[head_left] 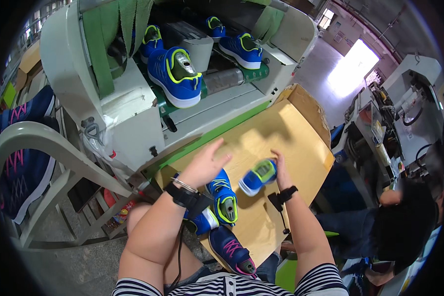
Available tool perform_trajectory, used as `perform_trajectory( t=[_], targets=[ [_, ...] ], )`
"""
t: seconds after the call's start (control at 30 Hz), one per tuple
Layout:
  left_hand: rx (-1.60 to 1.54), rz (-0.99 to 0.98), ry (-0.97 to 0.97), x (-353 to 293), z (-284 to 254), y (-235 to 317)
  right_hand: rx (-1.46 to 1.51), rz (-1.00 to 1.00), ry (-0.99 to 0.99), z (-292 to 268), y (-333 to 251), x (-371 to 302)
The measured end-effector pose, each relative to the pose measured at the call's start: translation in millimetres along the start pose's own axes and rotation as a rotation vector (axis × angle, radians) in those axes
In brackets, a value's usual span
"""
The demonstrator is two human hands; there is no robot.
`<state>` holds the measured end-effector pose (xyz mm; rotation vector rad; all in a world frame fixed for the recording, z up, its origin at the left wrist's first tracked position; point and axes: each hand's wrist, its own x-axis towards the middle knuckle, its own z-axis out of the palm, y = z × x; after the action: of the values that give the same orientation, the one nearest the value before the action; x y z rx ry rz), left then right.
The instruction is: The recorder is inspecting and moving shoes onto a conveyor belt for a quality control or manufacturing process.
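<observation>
In my right hand (282, 171) is a small blue sneaker (252, 180) with a lime collar and white sole, somewhat blurred, held over the tan board. A grey metallic form sits in its opening. My left hand (205, 163) is raised above the board's left side, thumb and fingers apart and nothing in it. Below that hand, a blue sneaker with lime trim (223, 193) rests on the board, partly over another blue sneaker (202, 220). Nearer to me lies a navy sneaker with pink laces (232, 250).
Across the far side, a pale machine (217, 111) carries several blue sneakers on its rollers, beside green hanging strips (101, 54). At left, a curved grey frame (59, 143) stands before navy shoes (27, 172). A person in dark clothing (399, 222) works at right.
</observation>
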<state>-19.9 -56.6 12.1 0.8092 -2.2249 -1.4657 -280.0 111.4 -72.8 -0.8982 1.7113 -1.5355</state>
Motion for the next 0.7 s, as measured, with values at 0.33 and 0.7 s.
perform_trajectory(
  t=[0.33,0.7],
  targets=[
    [-0.159,-0.055,0.038,-7.8,-0.8,5.8,-0.030,0.093,0.376,70.5,-38.6,-118.9],
    [-1.172,-0.376,-0.444,-25.8,-7.0,28.8,0.672,-0.175,0.000,108.6,-156.1,-107.0]
  ],
)
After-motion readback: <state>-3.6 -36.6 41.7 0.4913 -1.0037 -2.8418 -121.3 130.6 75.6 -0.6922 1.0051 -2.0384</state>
